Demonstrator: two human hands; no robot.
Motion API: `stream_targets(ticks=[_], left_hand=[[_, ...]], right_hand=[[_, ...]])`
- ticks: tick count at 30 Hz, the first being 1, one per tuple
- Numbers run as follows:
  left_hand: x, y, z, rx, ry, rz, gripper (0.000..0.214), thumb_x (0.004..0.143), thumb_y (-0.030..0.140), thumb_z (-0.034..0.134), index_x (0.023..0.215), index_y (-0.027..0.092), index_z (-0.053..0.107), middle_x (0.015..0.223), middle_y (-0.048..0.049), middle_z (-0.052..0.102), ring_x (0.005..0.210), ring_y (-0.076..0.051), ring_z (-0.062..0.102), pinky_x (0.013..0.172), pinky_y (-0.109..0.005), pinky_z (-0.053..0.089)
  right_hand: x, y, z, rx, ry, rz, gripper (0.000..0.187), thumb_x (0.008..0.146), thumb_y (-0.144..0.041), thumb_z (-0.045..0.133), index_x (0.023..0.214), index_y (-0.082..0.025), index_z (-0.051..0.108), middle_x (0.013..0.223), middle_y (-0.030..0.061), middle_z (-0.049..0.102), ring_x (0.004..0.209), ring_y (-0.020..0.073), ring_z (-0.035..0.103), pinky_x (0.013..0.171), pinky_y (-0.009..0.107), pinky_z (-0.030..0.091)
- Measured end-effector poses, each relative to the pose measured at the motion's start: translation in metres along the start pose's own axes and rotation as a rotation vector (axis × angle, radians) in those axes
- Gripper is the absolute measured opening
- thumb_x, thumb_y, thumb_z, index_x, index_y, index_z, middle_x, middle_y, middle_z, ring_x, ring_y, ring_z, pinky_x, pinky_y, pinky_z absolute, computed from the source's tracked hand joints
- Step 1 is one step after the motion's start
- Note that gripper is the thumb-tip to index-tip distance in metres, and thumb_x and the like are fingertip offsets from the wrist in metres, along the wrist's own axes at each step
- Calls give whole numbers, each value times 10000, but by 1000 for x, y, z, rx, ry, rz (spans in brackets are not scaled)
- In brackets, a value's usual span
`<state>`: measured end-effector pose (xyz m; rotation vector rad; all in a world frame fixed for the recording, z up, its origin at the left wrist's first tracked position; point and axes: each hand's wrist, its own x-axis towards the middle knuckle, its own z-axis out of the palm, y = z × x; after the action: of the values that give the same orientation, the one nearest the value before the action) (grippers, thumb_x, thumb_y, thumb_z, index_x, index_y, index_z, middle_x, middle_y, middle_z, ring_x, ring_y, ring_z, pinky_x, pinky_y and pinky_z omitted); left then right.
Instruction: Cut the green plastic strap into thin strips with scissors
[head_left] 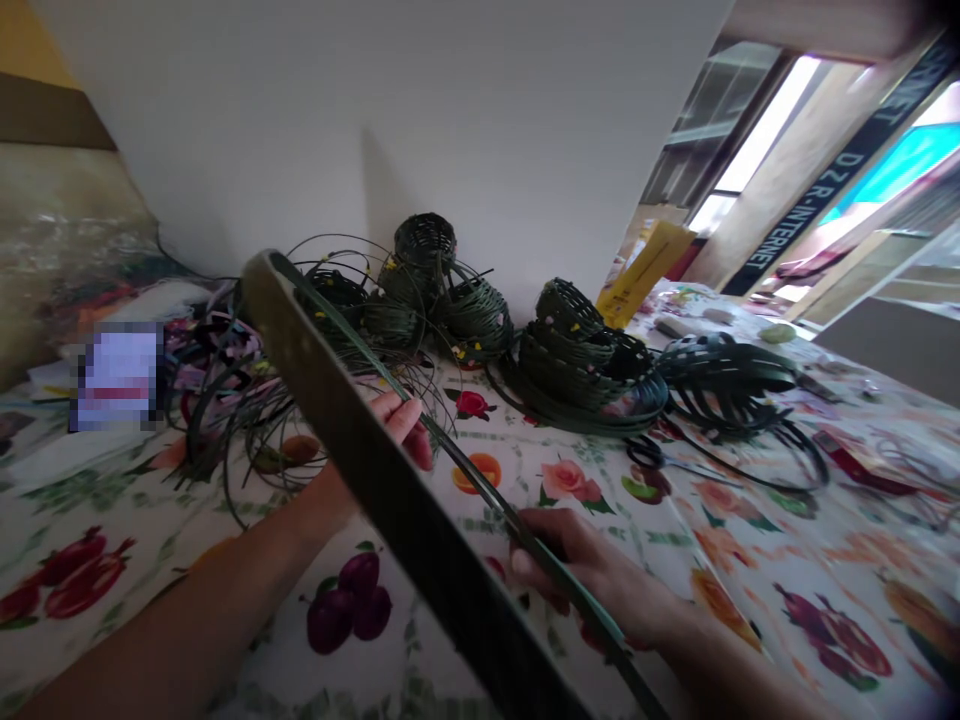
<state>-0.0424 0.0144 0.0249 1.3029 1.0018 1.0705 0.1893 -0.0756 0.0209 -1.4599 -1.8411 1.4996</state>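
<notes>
A long dark green plastic strap (367,450) runs up from the bottom of the view, bends over at its far left end, and comes back as a thinner-looking length. My left hand (405,425) is closed on the far length with thumb and fingers, partly hidden behind the near length. Lower and to the right, my right hand (566,560) is wrapped around the same strap. Beyond my hands stand small woven green baskets (472,310) with tiny yellow and pink bits on them. Another group of woven baskets (574,350) sits to the right.
Loose thin strips (262,430) lie tangled at the left, near a blurred-out packet (120,375). Scissors (652,455) and a bundle of dark straps (731,375) lie to the right. A yellow box (645,270) stands by the white board (247,120). A fruit-patterned tablecloth (465,540) covers the table.
</notes>
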Motion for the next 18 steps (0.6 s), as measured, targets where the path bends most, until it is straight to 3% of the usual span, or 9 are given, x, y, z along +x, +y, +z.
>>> stream_targets(ticks=[5,11,18], left_hand=[[1,-1,-1,2,-13,41,362,854,459,574,629,177,540,538,-29,627,477,-143,600,418,-220,423],[2,-2,-2,-99,-7,-29,338,828,464,604,657,181,534,533,-25,630,460,-141,596,393,-209,409],[-1,3,-1,-118,21,-11,313,813,430,625,641,194,512,529,-16,630,454,-141,596,401,-225,432]], right_hand=[[0,-1,1,29,-30,20,485,851,-638,542,700,-193,423,606,-56,387,534,88,318,457,215,250],[0,-2,5,0,35,-40,451,864,-578,556,682,-180,446,632,-45,363,592,109,306,500,246,237],[-1,1,9,-36,75,-41,384,887,-482,577,689,-181,446,643,-54,385,615,109,335,530,243,278]])
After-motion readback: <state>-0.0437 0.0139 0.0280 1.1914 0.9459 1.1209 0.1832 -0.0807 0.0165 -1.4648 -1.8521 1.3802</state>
